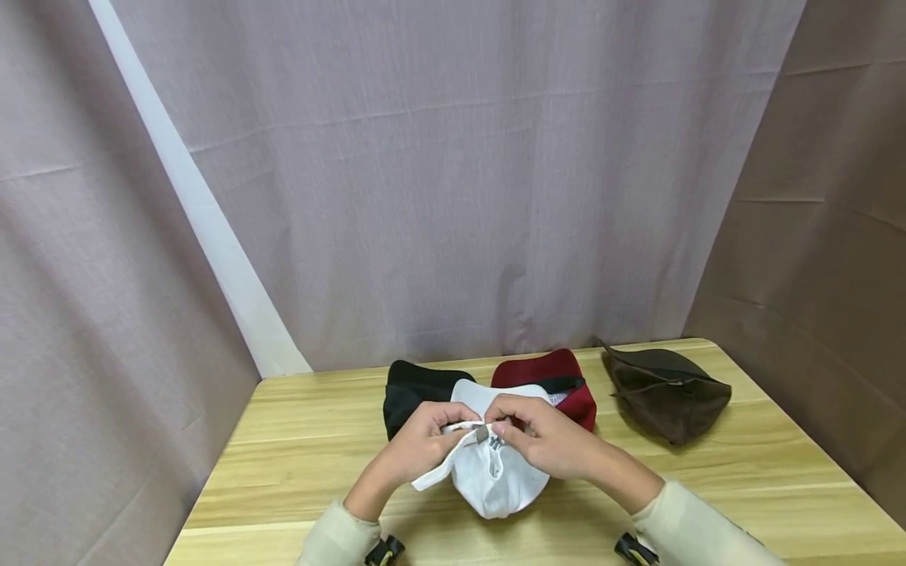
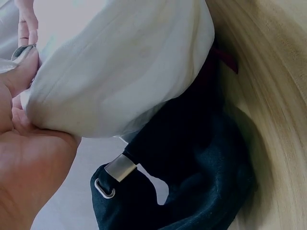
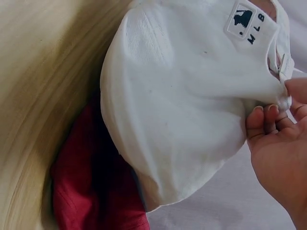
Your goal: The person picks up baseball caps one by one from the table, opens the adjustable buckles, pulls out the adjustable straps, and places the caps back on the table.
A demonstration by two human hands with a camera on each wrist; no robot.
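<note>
A white baseball cap (image 1: 499,483) is held between both hands at the front middle of the table, its brim pointing away. Its loose strap end (image 1: 433,475) sticks out to the left, and a metal buckle (image 1: 482,433) shows between the hands. My left hand (image 1: 426,442) pinches the strap left of the buckle. With thumb and fingers, my right hand (image 1: 548,436) pinches the cap's back edge right of the buckle. In the right wrist view the cap bears an MLB patch (image 3: 241,20). Fingers partly hide the buckle area.
Behind the white cap lie a black cap (image 1: 418,385), with a metal strap clasp (image 2: 121,167), and a dark red cap (image 1: 541,368). A brown cap (image 1: 668,393) rests at the right back of the wooden table (image 1: 304,448). Grey curtains (image 1: 439,196) hang behind.
</note>
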